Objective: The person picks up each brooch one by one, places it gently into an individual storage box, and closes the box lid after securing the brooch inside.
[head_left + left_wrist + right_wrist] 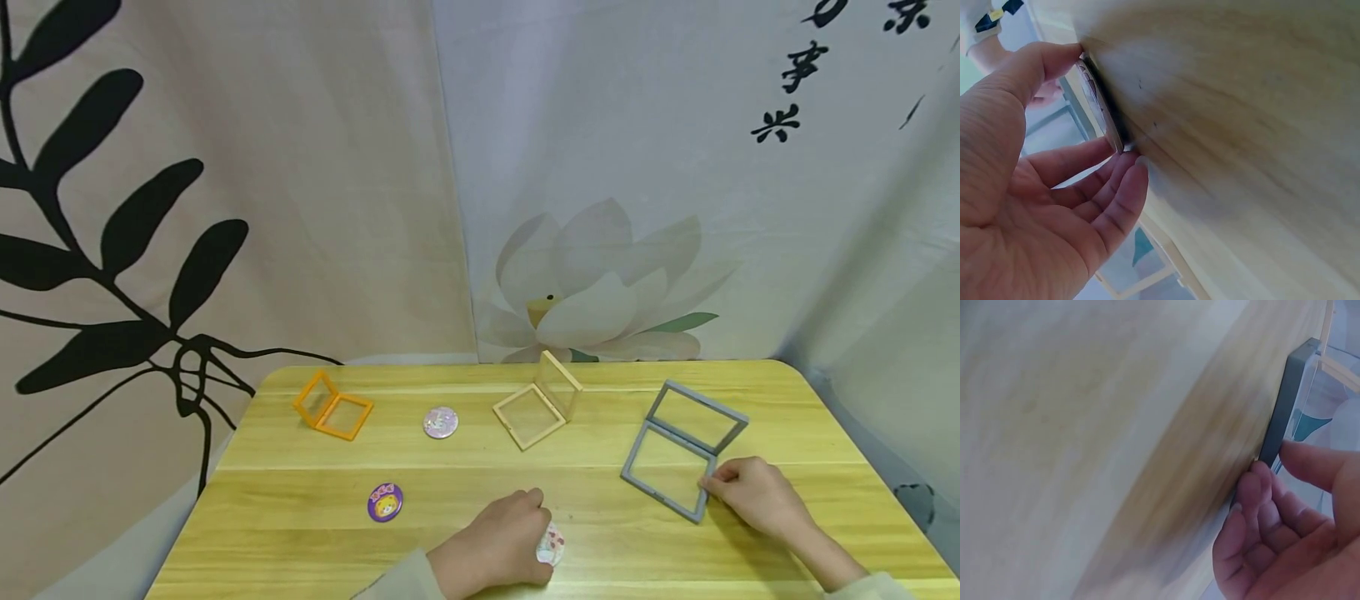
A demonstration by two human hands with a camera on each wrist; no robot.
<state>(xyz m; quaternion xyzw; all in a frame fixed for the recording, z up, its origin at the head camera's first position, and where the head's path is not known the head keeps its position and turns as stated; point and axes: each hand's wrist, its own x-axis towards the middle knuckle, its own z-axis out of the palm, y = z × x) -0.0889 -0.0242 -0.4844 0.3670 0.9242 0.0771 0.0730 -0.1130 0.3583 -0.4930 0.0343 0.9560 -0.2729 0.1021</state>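
My left hand [498,537] pinches a round pin badge [552,546] by its edges near the front middle of the table. The badge is pale with reddish marks, and the hand covers part of it. In the left wrist view the badge [1094,94] is seen edge-on between thumb and fingertips, close over the wood. On the right, a grey hinged frame [661,499] with a clear inside lies with its lid raised. My right hand [761,497] grips the near right edge of its base between thumb and fingers. The right wrist view shows the grey edge [1290,387] at the thumb tip.
A purple badge [385,502] with a yellow figure lies left of my left hand. Farther back are a pale pink badge [440,422], an orange hinged frame [333,434] and a beige one [507,429], both standing ajar. A printed curtain [360,183] hangs behind the wooden table [285,508].
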